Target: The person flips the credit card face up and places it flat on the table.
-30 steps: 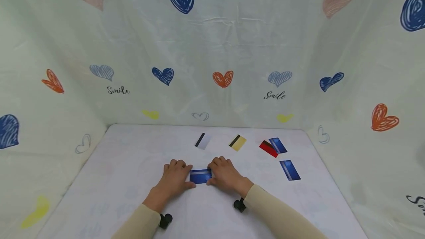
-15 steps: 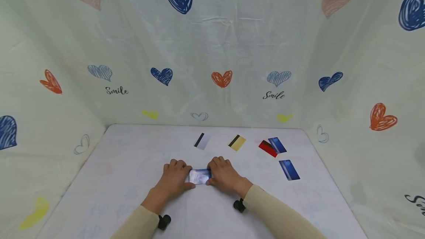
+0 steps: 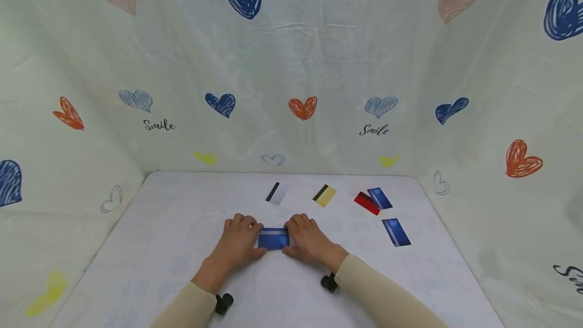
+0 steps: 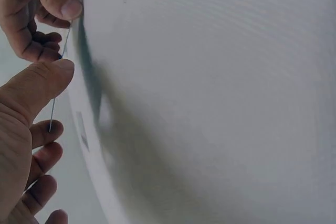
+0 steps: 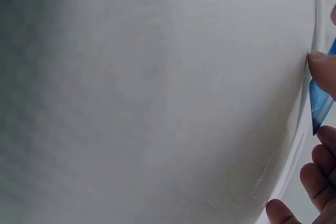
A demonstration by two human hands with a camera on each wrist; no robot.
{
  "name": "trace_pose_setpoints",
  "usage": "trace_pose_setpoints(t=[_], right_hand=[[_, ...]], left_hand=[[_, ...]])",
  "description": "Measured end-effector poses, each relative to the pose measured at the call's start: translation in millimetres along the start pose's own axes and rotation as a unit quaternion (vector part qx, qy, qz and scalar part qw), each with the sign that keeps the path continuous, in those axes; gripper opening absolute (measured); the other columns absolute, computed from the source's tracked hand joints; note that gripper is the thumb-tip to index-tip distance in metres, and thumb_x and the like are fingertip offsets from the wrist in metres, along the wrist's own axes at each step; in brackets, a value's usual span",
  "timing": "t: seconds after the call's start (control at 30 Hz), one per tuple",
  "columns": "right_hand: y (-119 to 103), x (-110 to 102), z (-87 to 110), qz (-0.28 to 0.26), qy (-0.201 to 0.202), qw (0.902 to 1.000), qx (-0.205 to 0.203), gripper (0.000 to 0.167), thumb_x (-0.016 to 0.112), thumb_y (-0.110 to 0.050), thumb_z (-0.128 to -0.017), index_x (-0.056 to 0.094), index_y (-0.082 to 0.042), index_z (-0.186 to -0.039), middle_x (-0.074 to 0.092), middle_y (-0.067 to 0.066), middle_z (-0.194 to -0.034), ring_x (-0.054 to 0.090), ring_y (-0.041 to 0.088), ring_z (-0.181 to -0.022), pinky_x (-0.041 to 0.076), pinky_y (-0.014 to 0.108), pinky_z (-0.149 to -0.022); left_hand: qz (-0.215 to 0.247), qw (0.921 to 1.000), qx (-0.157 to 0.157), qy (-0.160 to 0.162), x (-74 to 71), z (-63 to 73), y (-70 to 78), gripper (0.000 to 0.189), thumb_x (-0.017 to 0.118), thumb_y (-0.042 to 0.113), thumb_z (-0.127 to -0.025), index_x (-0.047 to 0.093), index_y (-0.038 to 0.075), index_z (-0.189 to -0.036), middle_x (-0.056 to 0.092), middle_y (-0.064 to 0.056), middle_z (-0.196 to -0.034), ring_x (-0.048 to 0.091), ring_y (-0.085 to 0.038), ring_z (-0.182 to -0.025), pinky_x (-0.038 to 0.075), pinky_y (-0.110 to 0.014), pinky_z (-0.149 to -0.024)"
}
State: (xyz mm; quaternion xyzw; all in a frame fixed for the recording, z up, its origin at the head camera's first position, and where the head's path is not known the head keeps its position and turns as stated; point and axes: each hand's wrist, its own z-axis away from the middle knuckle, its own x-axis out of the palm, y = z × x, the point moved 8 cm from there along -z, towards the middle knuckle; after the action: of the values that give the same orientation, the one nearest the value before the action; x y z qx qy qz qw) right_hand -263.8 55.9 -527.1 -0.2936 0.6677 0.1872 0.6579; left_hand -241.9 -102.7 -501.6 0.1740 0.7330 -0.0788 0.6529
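Between the two hands is a blue card (image 3: 273, 239) with a pale stripe along its far edge. My left hand (image 3: 238, 241) pinches its left end, thumb at the near corner and a finger at the far corner. The right hand (image 3: 309, 239) grips the opposite end in the same way. In the left wrist view the card (image 4: 52, 114) shows edge-on as a thin line between the left thumb (image 4: 50, 80) and a finger. Part of its blue face (image 5: 319, 100) is visible in the right wrist view beside the right thumb (image 5: 323, 69).
Farther back on the white table (image 3: 182, 201) lie a silver card (image 3: 278, 195) and a gold card (image 3: 325, 196), each black-striped. At the right, a blue card (image 3: 380, 198) overlaps a red card (image 3: 366, 203). Another blue card (image 3: 397, 232) lies nearer.
The held card caught a bright glare half a second ago and now looks plain blue again, so its tilt has shifted. It sits slightly farther from the person. Both hands keep their grip.
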Motion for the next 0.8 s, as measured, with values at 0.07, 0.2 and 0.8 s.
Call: trace_pose_setpoints(t=[0.07,0.2,0.8], right_hand=[[1,-1,-0.4,-0.004,0.007,1.0000,0.000,0.059,0.079,-0.049,-0.093,0.061,-0.010,-0.134,0.060,0.003,-0.126,0.052,0.020,-0.114,0.050,0.041,-0.096],[0,-3,-1.7,-0.002,0.022,0.9998,-0.005,0.060,0.079,-0.049,-0.093,0.061,-0.009,-0.134,0.060,0.004,-0.128,0.052,0.021,-0.115,0.051,0.040,-0.097],[-11,-10,-3.9,-0.134,0.059,0.9888,-0.026,0.051,0.080,-0.032,-0.096,0.060,-0.008,-0.136,0.059,0.005,-0.132,0.054,0.020,-0.121,0.052,0.035,-0.107]], left_hand=[[0.000,1.0000,0.003,0.009,-3.4,-0.6,0.7,0.063,0.091,0.049,-0.080,0.074,0.011,-0.126,0.066,-0.007,-0.121,0.052,-0.030,-0.117,0.044,-0.051,-0.098],[0.002,0.9997,0.011,0.020,-11.6,-1.8,3.8,0.062,0.090,0.048,-0.081,0.073,0.012,-0.128,0.066,-0.007,-0.124,0.052,-0.030,-0.120,0.044,-0.051,-0.099],[0.100,0.9920,0.062,0.044,-35.6,-3.9,21.5,0.067,0.091,0.038,-0.084,0.062,0.008,-0.136,0.063,-0.009,-0.132,0.051,-0.034,-0.126,0.044,-0.055,-0.106]])
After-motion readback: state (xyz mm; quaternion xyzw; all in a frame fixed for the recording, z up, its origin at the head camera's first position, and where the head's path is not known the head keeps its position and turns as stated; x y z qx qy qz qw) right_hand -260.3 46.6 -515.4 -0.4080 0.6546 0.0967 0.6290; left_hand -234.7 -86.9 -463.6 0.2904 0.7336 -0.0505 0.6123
